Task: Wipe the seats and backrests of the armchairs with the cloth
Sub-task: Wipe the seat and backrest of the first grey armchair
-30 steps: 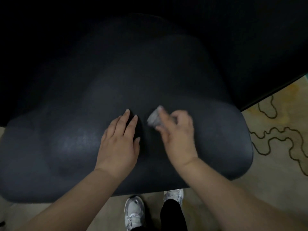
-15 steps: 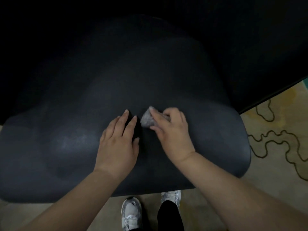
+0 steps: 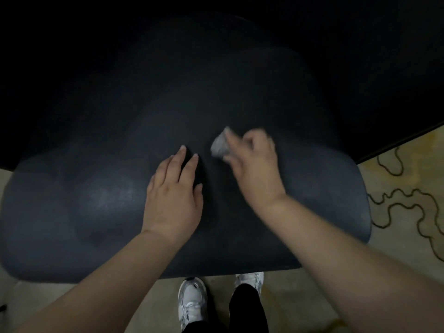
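Dark armchair seat (image 3: 96,200), left hand (image 3: 171,195) flat, right hand (image 3: 254,164) gripping crumpled grey cloth (image 3: 219,146)

Floor: pale beige carpet (image 3: 406,212), showing at right and along the bottom edge of the view. Dark wavy line pattern (image 3: 418,212) loops across it at right; a yellowish patch (image 3: 422,145) sits near the upper right corner of the visible carpet. Bottom centre: two white-and-grey sneakers, left one (image 3: 191,301) in fuller view, right one (image 3: 249,278) partly hidden. Black trouser legs (image 3: 247,308) above them, at the bottom edge. Everything further back is dark, details not readable.
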### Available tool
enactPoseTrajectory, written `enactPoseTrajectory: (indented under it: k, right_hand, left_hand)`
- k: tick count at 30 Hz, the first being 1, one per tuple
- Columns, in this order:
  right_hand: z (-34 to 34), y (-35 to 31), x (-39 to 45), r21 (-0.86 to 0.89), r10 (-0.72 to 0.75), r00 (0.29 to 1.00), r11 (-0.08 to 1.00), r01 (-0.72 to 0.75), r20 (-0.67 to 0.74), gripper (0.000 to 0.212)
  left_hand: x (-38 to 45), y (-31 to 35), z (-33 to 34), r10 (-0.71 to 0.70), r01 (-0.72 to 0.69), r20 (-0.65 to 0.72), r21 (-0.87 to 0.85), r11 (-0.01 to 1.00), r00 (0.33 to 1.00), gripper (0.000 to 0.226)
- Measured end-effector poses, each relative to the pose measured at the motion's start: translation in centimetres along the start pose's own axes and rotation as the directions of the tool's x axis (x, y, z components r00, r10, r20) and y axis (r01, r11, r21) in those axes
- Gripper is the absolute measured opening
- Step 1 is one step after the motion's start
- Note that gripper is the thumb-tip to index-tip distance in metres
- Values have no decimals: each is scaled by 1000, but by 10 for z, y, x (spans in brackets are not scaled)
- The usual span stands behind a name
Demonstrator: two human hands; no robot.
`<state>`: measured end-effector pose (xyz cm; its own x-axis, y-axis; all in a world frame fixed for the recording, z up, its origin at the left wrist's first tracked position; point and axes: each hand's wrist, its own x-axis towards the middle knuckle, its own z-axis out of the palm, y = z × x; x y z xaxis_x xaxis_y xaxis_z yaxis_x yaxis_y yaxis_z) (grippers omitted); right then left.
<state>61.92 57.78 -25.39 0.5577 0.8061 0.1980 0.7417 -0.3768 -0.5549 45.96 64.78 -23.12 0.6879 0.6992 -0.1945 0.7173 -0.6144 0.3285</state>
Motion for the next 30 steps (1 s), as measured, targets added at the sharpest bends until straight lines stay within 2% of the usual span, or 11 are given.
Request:
enactPoseTrajectory:
  k: [2, 4, 6, 8, 9, 14, 18, 20, 22, 26, 30]
  right_hand:
    - [-7, -5, -40, -9, -76, 993, 997, 77, 85, 53]
    - [-22, 15, -59, -60, -16, 999, 998, 19, 39, 50]
    - [-42, 47, -62, -129, 160, 981, 976, -174, -113, 48]
    - [-56, 65, -65, -89, 370, 911, 916, -390, -184, 49]
    - [-56, 64, -69, -75, 411, 887, 898, -434, -208, 50]
    - [-20, 11, -96, -36, 388, 878, 910, -414, -280, 51]
    - [28, -49, -110, 112, 475, 836, 879, -463, -275, 42]
    - [45, -78, -109, 146, 438, 874, 898, -415, -212, 34]
    - [50, -92, -108, 90, 278, 945, 960, -266, -170, 42]
    - [18, -45, -100, 50, 207, 954, 978, -201, -216, 41]
    - [-32, 37, -93, -75, 410, 853, 887, -455, -324, 46]
  left_hand:
    - [-2, -4, -1, 9, -9, 1, 6, 1000, 1000, 56]
    - [-5, -8, -1, 22, -22, -1, 20, 1000, 1000, 56]
    - [-10, -13, 0, 42, -42, -5, 39, 998, 999, 56]
    - [-16, -18, 2, 60, -59, -24, 53, 997, 998, 55]
    - [-19, -21, 3, 66, -63, -37, 60, 996, 997, 55]
    - [-40, -34, 4, 53, -49, -65, 61, 997, 996, 55]
    - [-53, -42, 3, 41, -37, -58, 60, 997, 998, 54]
    - [-56, -45, 1, 24, -22, -56, 42, 999, 998, 54]
    - [-58, -47, 0, 22, -20, -40, 43, 999, 999, 55]
    - [-60, -49, -2, 29, -28, -1, 81, 996, 1000, 57]
    - [-60, -48, -5, 2, -4, 17, 64, 998, 1000, 57]
